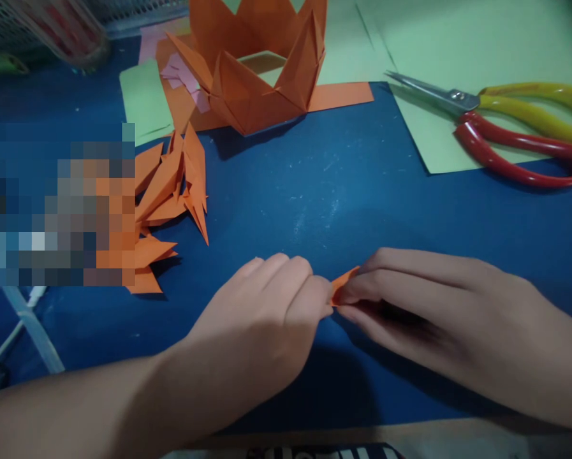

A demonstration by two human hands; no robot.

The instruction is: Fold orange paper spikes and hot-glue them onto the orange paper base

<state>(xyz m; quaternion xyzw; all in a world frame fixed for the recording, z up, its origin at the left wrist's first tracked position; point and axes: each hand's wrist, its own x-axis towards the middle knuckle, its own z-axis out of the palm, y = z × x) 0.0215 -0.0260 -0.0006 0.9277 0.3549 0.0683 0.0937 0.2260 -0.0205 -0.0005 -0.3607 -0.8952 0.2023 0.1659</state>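
On the blue table, pointy orange pieces lie folded, and the left hand and right hand pinch a small orange paper between them, maybe not all folded yet.

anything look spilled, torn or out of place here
Nothing looks spilled or plainly damaged. The pixelated patch at left looks odd, blurring part of the orange folded pieces. The small orange paper between the left hand and right hand is mostly covered, so I can't judge its condition.
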